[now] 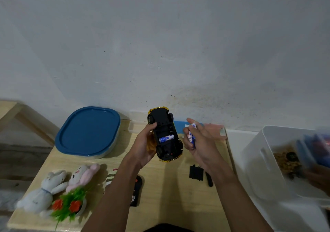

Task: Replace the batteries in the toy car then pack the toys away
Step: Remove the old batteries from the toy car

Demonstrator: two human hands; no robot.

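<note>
Your left hand (142,146) grips the upturned toy car (165,135), your right hand (198,142) batteries (191,135); one may go in backwards.

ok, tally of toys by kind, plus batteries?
Car: 1
Bunnies: 2, white and pink
Striped plush, half hidden: 1
Remote: 1
Batteries: 2 plain, one in the car, one in the right hand; maybe more there
Total: 7

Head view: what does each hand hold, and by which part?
The left hand grips the black-and-gold toy car by its side; the right hand holds a blue-and-white cylindrical battery round its middle.
</note>
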